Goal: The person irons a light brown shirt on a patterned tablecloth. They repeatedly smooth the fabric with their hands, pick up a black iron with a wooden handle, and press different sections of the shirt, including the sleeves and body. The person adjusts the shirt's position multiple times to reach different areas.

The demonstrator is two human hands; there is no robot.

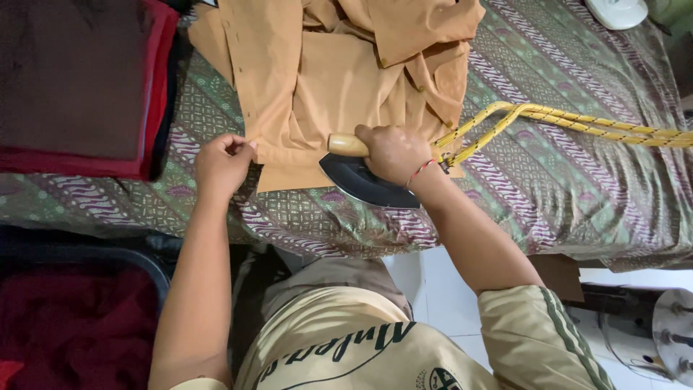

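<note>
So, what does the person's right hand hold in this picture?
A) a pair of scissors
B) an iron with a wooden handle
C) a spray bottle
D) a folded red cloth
B: the right hand closes its grip around the pale wooden handle of the dark iron, which rests on the edge of the orange shirt, while the left hand pinches the shirt's hem.

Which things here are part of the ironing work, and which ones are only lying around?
In use:
- right hand gripping the iron by its wooden handle
- left hand pinching the edge of the orange shirt
- yellow cord running from the iron
- patterned cloth under the shirt

Lying about:
- red and brown folded fabric, left
- dark red cloth, lower left
- white object, top right corner
</note>
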